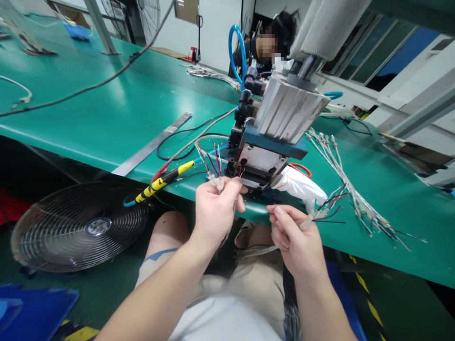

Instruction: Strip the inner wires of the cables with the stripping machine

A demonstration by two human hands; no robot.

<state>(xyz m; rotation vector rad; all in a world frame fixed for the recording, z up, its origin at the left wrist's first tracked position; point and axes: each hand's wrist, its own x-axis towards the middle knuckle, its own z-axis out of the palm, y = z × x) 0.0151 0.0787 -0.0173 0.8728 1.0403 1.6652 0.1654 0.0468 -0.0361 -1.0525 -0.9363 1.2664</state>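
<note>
My left hand [215,208] is closed around cables whose thin red, black and white wires [216,158] fan out above the fingers. Its fingertips pinch close to the jaw of a pneumatic press [261,163] at the table's edge. My right hand [296,234] is closed as well, on a cable [306,223] with a clear end piece and loose coloured wires [330,203] pointing right. Its thumb and forefinger meet in front of the press, and whatever is between them is too small to make out. The cables run down towards my lap.
Bundled cables [350,182] lie right of the press on the green table [117,111]. A steel ruler [152,144] and a yellow-black taped air hose [165,181] are on the left. A floor fan [81,227] stands below. Another person [249,54] sits beyond the press.
</note>
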